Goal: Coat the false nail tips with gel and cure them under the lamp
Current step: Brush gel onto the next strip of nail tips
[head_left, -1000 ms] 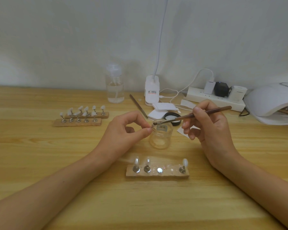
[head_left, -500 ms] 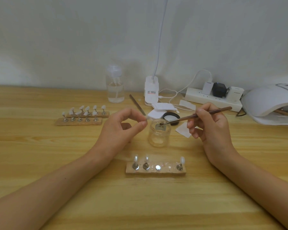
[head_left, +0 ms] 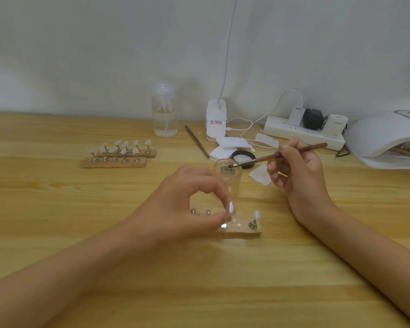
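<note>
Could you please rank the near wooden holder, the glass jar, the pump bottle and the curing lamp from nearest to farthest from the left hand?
1. The near wooden holder, right at the fingertips of the left hand.
2. The glass jar, just behind the hand.
3. The pump bottle, at the back by the wall.
4. The curing lamp, at the far right edge.
</note>
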A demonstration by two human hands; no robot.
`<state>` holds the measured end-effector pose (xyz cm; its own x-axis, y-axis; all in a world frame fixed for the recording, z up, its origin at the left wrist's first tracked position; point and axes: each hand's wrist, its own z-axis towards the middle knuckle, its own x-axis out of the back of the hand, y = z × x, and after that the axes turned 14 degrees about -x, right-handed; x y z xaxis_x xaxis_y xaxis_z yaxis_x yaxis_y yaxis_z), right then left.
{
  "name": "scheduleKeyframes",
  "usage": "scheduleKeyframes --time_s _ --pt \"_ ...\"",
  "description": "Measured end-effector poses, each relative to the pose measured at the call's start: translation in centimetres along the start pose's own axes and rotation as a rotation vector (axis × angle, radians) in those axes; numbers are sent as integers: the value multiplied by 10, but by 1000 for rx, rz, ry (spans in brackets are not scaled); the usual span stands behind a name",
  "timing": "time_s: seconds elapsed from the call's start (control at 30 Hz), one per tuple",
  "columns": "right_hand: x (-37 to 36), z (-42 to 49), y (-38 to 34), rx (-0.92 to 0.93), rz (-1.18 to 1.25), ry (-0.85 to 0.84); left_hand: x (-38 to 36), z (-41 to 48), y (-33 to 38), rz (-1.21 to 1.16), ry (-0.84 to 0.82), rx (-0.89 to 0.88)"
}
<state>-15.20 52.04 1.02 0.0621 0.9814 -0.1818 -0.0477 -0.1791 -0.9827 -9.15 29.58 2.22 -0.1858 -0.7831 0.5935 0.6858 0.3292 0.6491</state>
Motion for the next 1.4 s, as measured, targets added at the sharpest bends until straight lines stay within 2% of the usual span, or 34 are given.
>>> scheduleKeyframes --time_s 0.17,0.33,0.6,0.73,1.03,1.2,1.23,1.3,1.4 --pt "0 0 1 5 -9 -11 -10 -8 -5 56 -39 91" --pt "0 1 1 4 -11 -14 -11 -7 -5 36 -16 98" --pt "1 2 2 -7 0 0 -15 0 1 262 -144 97" --pt "1 2 2 -5 0 -7 -20 11 8 399 -226 44" --pt "2 0 1 -4 24 22 -39 25 19 543 -152 -95" --pt "-1 -2 -1 56 10 22 -42 18 26 797 -138 -338" --pt "-1 -3 -2 74 -10 13 -39 18 27 785 -118 -377" --pt "-2 -5 -3 122 -68 -12 -24 19 28 561 -63 -375" --pt "-8 -8 -7 205 -186 -76 11 29 19 221 75 -226"
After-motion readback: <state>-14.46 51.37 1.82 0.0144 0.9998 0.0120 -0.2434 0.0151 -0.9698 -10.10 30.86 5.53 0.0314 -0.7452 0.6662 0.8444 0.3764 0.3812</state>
